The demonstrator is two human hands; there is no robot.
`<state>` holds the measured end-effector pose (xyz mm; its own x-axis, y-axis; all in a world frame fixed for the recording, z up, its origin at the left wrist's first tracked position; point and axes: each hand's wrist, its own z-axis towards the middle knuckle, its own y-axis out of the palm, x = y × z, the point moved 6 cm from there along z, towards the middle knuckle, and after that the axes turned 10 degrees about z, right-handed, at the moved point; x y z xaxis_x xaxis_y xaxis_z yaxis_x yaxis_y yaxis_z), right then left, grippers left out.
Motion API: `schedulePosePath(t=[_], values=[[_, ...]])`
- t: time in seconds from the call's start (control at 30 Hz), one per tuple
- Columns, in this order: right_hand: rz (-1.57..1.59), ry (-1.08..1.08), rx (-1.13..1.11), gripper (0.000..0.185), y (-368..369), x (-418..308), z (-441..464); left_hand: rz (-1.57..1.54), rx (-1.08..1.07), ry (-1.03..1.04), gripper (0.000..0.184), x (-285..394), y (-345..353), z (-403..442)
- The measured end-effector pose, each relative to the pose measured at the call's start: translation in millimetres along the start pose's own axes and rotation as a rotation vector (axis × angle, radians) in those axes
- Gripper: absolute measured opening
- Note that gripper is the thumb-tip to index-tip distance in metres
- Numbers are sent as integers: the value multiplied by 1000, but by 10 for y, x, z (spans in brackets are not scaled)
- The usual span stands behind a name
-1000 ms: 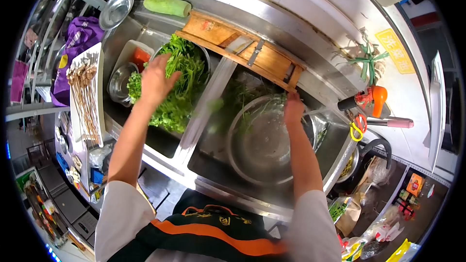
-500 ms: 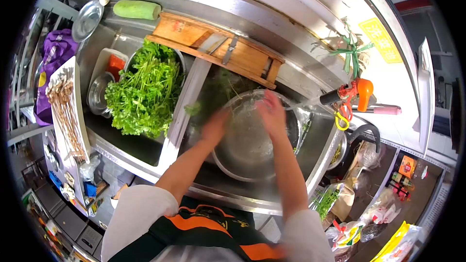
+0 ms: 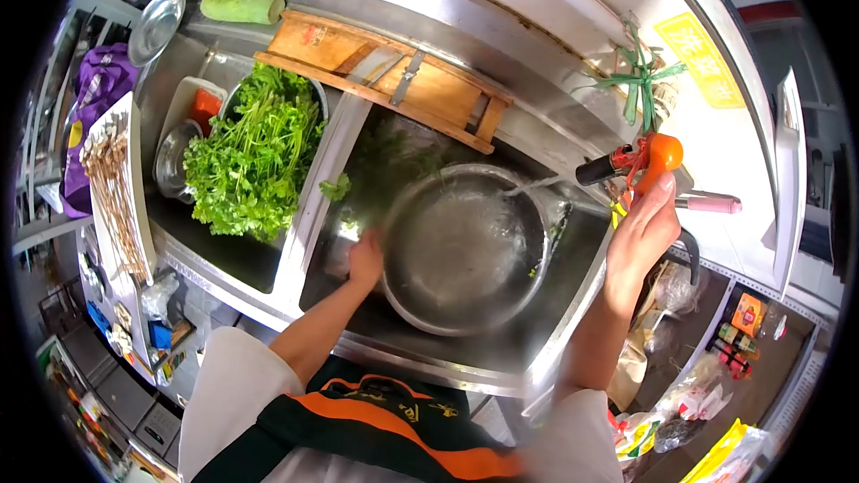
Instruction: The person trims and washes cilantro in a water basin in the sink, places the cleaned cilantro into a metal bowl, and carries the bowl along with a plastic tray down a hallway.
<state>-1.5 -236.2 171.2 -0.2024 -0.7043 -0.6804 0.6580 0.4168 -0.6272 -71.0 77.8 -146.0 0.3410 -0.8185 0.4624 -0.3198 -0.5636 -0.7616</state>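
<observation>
A wide round metal basin (image 3: 465,255) sits in the right-hand sink compartment with some water in it. My left hand (image 3: 364,258) is low in the sink just left of the basin's rim; its fingers look curled but are smeared by motion. Raised at the right edge of the sink, my right hand (image 3: 646,228) has its fingers at the orange tap handle (image 3: 663,154). A thin stream of water (image 3: 535,183) runs from the black tap spout (image 3: 595,170) into the basin. Green sprigs lie in the sink, one leafy piece (image 3: 335,188) on the divider.
Leafy green herbs (image 3: 255,156) heap over a bowl in the left compartment, beside a small metal bowl (image 3: 177,161). A wooden slicer board (image 3: 385,80) spans the sinks' back, near a green gourd (image 3: 242,6). A tray of skewers (image 3: 116,192) stands at the left.
My right hand has left the basin and moved right, up to the tap handle. My left hand has drawn back left, off the basin. The water inside looks calmer.
</observation>
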Motion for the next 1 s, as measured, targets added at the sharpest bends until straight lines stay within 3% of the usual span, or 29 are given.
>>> schedulePosePath(t=[0.07,0.23,0.3,0.33,0.4,0.43,0.5,0.57,0.6,0.67,0.7,0.77,0.8,0.93,1.0], values=[[27,65,-53,45,41,8,-14,-9,-50,-19,21,-16,54,-159],[304,23,-163,31,179,216,-157,72,-103,-44,21,-348,466,-568],[211,47,-330,20,325,454,-326,-258,-299,-114,21,-566,740,-692],[211,50,-335,20,346,573,-434,-256,-300,-119,21,-483,610,-702],[140,-8,-437,14,431,787,-716,-415,-680,-279,21,-285,454,-699],[132,58,-513,14,481,1068,-912,-88,-852,-160,22,-182,325,-604],[170,192,-643,19,585,1695,-1362,286,-462,2,29,-236,181,-255],[261,404,-745,30,794,2195,-1798,295,-159,-13,38,-301,15,-55],[305,546,-790,37,935,2375,-1996,292,-156,-20,38,-210,-58,-5],[512,468,-756,51,1284,2412,-2206,317,-57,-54,50,78,-306,115],[542,620,-715,57,1457,2333,-2272,313,-55,-57,50,126,-285,201],[674,854,-626,64,1762,1972,-2337,310,164,268,57,440,-338,349],[781,932,-577,65,1872,1792,-2350,376,167,312,59,587,-315,466],[604,852,-628,47,2220,1629,-2397,443,164,492,59,1126,-108,1066],[744,952,-854,26,2296,1523,-2499,604,33,690,58,1432,84,1222]])
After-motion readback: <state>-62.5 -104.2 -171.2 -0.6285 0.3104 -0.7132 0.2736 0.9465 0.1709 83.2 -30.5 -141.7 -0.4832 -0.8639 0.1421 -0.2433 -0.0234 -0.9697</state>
